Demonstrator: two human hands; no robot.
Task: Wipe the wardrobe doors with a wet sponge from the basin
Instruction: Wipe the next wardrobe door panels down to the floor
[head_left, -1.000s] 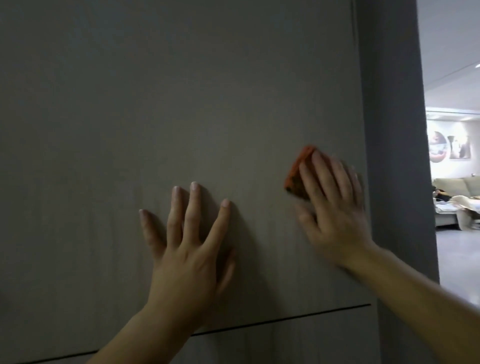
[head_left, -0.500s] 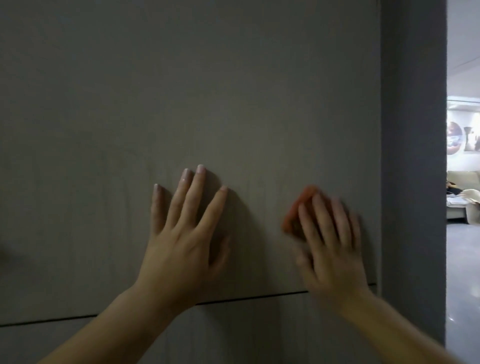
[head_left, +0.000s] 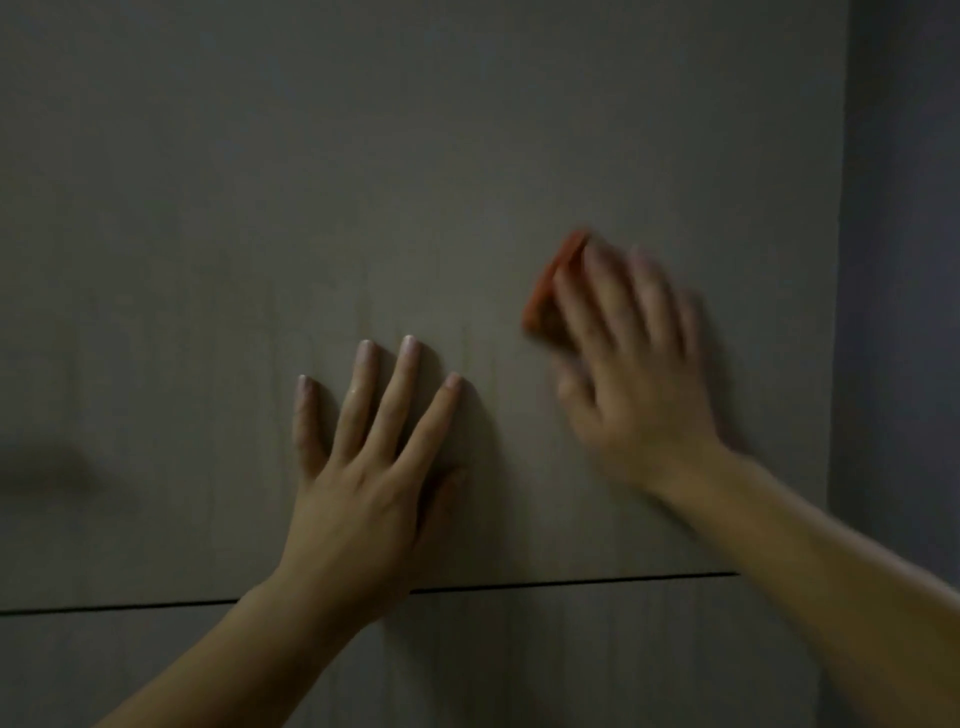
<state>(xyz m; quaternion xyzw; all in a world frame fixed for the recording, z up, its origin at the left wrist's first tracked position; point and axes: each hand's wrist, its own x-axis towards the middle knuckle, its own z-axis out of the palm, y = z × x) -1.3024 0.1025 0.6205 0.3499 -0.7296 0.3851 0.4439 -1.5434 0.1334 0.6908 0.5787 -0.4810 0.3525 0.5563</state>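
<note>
Against the wardrobe door (head_left: 415, 182), the right hand (head_left: 639, 384) looks blurred to me and hides most of the sponge (head_left: 549, 283), leaving only its orange left edge.

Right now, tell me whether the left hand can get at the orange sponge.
Probably only its edge: the left hand lies flat on the door beside the sponge, nothing between, but the right hand covers most of it.

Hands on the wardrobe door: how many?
2. The left hand lies flat at lower centre; the right hand, blurred, presses the orange sponge on the wardrobe door, upper right.
</note>
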